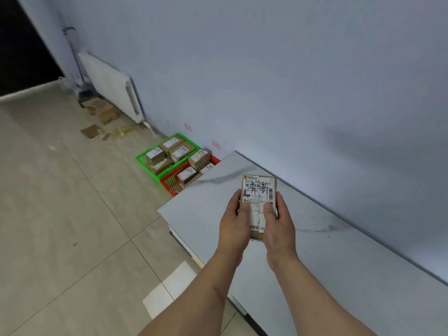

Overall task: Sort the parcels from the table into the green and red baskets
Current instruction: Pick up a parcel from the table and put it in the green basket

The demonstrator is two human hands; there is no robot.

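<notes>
While both hands hold it: the parcel (259, 197) hangs above the table (339, 258), label up.
Left hand (234, 226): curled round the parcel's left edge, thumb on the label.
Right hand (278, 226): gripping the right edge, thumb on top.
Table: pale marble top along the wall.
Red basket (169, 181): on the floor past the table's far corner, holding boxes.
Green basket (145, 161): touching the red one's far side, filled with boxes.
Radiator (109, 86): farther along the wall.

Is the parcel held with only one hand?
No, both the left hand and the right hand grip the parcel above the table, thumbs on its label.
</notes>
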